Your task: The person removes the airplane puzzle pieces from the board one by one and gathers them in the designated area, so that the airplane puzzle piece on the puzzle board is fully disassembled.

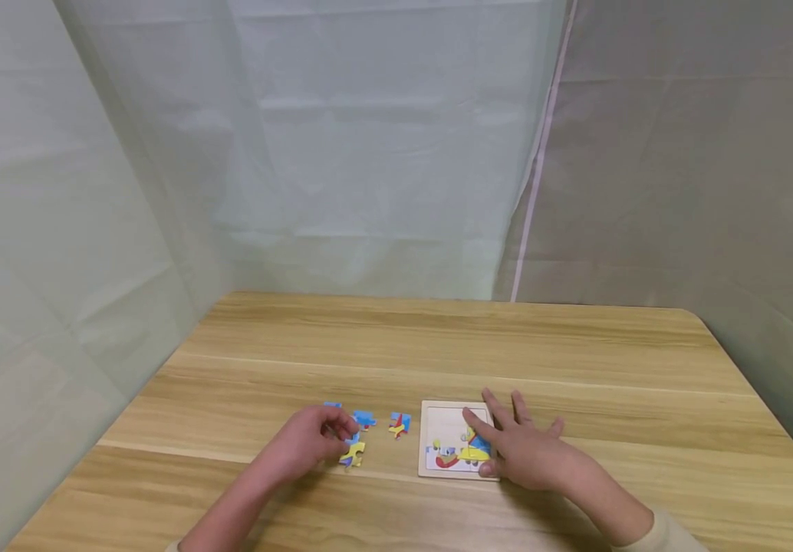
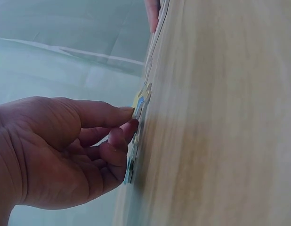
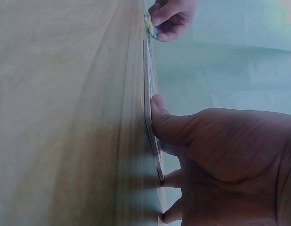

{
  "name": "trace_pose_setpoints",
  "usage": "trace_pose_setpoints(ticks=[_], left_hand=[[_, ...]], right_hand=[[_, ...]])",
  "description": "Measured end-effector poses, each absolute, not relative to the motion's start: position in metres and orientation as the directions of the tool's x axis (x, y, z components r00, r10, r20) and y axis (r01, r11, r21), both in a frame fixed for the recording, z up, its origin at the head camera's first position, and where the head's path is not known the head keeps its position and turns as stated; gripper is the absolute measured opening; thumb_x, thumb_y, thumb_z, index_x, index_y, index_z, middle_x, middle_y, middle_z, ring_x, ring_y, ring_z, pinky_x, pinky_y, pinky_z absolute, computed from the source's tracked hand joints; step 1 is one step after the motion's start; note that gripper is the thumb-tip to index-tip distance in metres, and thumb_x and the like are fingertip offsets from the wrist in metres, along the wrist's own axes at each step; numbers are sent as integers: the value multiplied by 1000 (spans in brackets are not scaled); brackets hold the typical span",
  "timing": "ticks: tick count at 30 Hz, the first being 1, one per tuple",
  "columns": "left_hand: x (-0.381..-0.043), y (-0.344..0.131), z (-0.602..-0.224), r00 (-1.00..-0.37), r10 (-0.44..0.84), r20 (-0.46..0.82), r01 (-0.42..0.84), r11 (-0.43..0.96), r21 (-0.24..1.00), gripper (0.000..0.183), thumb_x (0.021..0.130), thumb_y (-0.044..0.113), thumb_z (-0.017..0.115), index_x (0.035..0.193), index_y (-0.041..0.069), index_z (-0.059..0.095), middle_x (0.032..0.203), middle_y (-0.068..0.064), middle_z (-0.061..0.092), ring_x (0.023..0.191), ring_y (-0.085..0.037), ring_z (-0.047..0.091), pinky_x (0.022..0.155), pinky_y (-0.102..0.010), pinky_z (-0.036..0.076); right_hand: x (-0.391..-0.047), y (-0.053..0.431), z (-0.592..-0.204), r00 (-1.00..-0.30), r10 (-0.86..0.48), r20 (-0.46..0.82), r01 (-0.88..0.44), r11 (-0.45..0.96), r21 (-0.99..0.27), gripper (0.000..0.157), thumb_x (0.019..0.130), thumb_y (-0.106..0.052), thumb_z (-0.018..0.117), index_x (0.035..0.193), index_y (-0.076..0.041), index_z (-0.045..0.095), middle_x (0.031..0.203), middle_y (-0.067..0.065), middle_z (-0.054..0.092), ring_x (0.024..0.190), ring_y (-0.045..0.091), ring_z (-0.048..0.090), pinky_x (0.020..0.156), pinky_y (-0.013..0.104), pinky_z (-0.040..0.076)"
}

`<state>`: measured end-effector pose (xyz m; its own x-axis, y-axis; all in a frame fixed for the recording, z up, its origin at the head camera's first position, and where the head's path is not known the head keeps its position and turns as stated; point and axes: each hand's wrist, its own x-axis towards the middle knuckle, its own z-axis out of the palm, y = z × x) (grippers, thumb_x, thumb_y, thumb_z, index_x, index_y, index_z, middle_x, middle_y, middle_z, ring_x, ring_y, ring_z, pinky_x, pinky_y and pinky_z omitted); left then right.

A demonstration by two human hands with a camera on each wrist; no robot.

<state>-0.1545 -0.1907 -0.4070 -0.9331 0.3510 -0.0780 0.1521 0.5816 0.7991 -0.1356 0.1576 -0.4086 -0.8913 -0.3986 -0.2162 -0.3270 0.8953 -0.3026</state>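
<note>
My left hand [image 1: 312, 441] is over a few loose jigsaw pieces on the left. Its thumb and fingertips pinch the edge of a yellow and blue jigsaw piece [image 2: 141, 100], close to the tabletop. My right hand [image 1: 529, 452] lies spread over the right side of a square puzzle tray [image 1: 424, 437], its thumb on the tray's edge and some fingertips beyond it. Inside the tray, pieces with a red and yellow picture [image 1: 448, 458] fill the lower part; the hand hides some of the right side. The upper left of the tray shows its pale base.
Between the left hand and the tray lies a blue, red and yellow piece [image 1: 400, 424]. A blue piece [image 1: 364, 418] sits just beyond the left fingertips, with another [image 1: 331, 404] partly behind that hand. The wooden table [image 1: 438, 337] ends at hanging cloth [image 1: 383, 153].
</note>
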Motion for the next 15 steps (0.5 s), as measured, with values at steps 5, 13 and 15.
trace_pose_setpoints(ticks=[5, 13, 15], left_hand=[[-155, -190, -407, -942, 326, -80, 135, 585, 800, 17, 81, 0, 77, 96, 5, 70, 86, -3, 63, 75, -19, 54, 63, -26, 45], [-154, -184, -405, -953, 291, -87, 99, 568, 817, 12, 88, 9, 75, 97, 6, 69, 87, -2, 65, 72, -17, 58, 58, -27, 47], [-155, -182, -405, -950, 301, -80, 111, 566, 817, 11, 88, 9, 76, 96, 7, 70, 86, -1, 65, 71, -17, 58, 58, -26, 48]], right_hand=[[-135, 158, -409, -892, -401, -208, -329, 892, -310, 78, 89, -48, 71, 157, -29, 37, 167, 13, 14, 147, 55, 9, 82, 92, 15], [-135, 157, -407, -895, -398, -201, -320, 887, -333, 81, 88, -45, 73, 158, -28, 36, 167, 14, 16, 147, 55, 9, 82, 93, 15], [-135, 156, -407, -896, -393, -207, -312, 888, -337, 83, 88, -45, 73, 159, -25, 34, 167, 13, 15, 148, 54, 8, 82, 93, 14]])
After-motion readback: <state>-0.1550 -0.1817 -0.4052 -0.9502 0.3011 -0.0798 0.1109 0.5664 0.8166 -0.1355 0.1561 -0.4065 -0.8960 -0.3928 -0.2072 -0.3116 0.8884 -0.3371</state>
